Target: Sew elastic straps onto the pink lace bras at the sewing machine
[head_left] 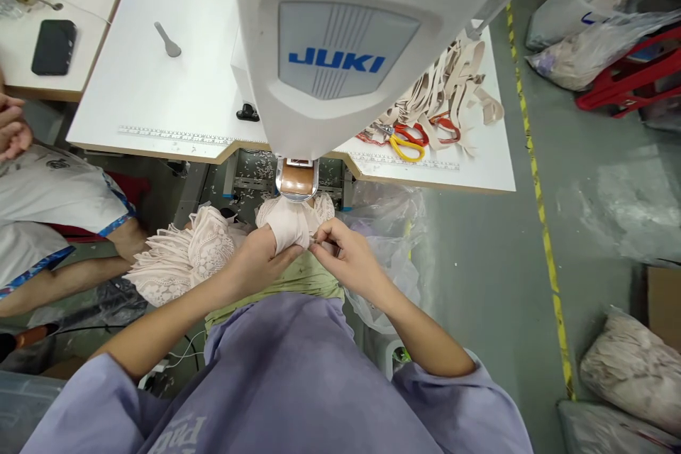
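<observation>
I can see the pale cloth piece (291, 221) at the centre of the frame, between the two hands, just below the nose of the sewing machine (345, 110). The left hand (258, 255) is curled around its left side, with the thumb along the lower edge. The right hand (348, 255), almost closed, pinches its right edge. Near the left hand, toward the frame's left, lies a heap of lace pieces (173, 262).
</observation>
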`<state>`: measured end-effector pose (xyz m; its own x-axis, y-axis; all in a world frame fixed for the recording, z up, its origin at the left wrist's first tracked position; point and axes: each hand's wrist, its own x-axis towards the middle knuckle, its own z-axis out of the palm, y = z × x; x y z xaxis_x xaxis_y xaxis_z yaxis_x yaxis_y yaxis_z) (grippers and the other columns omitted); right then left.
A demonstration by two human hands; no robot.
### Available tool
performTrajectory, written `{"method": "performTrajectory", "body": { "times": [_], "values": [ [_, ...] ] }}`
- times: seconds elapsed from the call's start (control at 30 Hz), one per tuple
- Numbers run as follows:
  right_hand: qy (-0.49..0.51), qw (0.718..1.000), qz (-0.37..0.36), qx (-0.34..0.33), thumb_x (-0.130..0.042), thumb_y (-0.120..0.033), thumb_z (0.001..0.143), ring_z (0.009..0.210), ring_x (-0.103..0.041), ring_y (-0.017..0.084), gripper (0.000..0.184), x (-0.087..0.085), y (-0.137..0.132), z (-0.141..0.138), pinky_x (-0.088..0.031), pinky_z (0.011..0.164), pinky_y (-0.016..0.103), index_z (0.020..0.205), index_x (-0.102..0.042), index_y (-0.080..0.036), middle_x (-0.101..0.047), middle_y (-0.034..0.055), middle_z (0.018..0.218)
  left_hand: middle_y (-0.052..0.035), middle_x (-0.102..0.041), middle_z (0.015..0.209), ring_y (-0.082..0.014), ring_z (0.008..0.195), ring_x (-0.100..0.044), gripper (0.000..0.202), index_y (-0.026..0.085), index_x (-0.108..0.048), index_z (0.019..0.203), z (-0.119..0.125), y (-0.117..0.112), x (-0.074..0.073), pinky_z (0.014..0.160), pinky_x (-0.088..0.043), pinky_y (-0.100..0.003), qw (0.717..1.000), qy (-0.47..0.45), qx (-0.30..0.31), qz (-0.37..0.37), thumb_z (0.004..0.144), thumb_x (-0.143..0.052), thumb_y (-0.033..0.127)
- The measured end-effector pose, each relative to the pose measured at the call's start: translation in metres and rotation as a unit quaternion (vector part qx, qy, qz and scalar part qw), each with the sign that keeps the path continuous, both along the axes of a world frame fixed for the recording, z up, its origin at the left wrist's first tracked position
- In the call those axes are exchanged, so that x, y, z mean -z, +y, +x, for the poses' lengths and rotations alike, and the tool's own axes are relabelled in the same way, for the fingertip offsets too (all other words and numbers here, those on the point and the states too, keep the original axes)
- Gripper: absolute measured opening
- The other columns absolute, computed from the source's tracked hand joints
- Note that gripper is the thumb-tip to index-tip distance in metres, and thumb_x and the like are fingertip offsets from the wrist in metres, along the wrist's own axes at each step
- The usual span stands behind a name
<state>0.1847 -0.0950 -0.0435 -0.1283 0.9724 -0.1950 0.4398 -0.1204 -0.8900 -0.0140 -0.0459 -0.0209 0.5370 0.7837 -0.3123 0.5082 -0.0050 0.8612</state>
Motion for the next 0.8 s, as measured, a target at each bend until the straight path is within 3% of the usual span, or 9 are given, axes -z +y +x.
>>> {"method": "performTrajectory", "body": {
  "times": [0.13,0.3,0.43,0.63,0.7,0.8],
  "values": [
    [0.013,1.0,-0.012,-0.011,-0.058,-0.026,0.087,0.054,-0.04,0.01,0.008,0.0,0.002,0.001,-0.031,0.055,0.023,0.089,-0.051,-0.024,-0.046,-0.0086,0.061,0.0014,-0.052,0.066,-0.0126,0.059,-0.048,0.024,0.017,-0.056,0.075,0.001,0.001,-0.001,0.052,-0.039,-0.022,1.0,0.023,0.014,0.01,0.091,-0.053,0.035],
    [0.054,0.998,-0.039,-0.02,-0.065,-0.035,0.086,0.07,-0.054,0.013,0.02,0.007,0.012,0.009,-0.037,0.062,0.024,0.102,-0.064,-0.023,-0.067,-0.0019,0.084,0.0046,-0.043,0.06,-0.0094,0.057,-0.039,0.032,0.017,-0.047,0.066,0.0,0.006,0.001,0.053,-0.032,-0.022,1.0,0.009,0.018,0.018,0.09,-0.054,0.037],
    [0.1,0.99,-0.093,-0.041,-0.069,-0.04,0.082,0.066,-0.049,0.011,0.022,0.011,0.02,0.012,-0.033,0.059,0.024,0.086,-0.071,-0.019,-0.061,-0.002,0.078,0.0054,-0.038,0.058,-0.0085,0.057,-0.035,0.035,0.017,-0.044,0.063,0.0,0.009,0.004,0.053,-0.028,-0.022,1.0,0.013,0.008,0.011,0.089,-0.056,0.038],
    [0.261,0.94,-0.22,0.028,-0.075,-0.046,0.074,0.052,-0.036,0.008,0.031,0.018,0.02,0.002,-0.024,0.05,0.023,0.081,-0.069,-0.017,-0.049,-0.0057,0.061,0.0038,-0.046,0.061,-0.0099,0.06,-0.041,0.032,0.015,-0.052,0.067,0.002,0.012,0.009,0.056,-0.034,-0.022,0.998,-0.033,-0.037,-0.048,0.087,-0.06,0.037],
    [0.279,0.931,-0.229,0.051,-0.076,-0.046,0.072,0.052,-0.037,0.008,0.032,0.018,0.019,-0.001,-0.025,0.049,0.023,0.083,-0.069,-0.017,-0.05,-0.0054,0.062,0.0036,-0.047,0.062,-0.0101,0.061,-0.042,0.03,0.015,-0.052,0.068,0.004,0.011,0.01,0.057,-0.035,-0.022,0.994,-0.054,-0.06,-0.07,0.087,-0.061,0.037],
    [0.241,0.95,-0.191,0.059,-0.073,-0.047,0.075,0.054,-0.039,0.009,0.032,0.012,0.019,-0.004,-0.03,0.051,0.023,0.085,-0.069,-0.017,-0.052,-0.0042,0.065,0.0036,-0.047,0.063,-0.0097,0.061,-0.042,0.029,0.015,-0.053,0.068,0.01,0.009,0.009,0.057,-0.035,-0.021,0.987,-0.087,-0.105,-0.084,0.084,-0.065,0.036]
  ]
}}
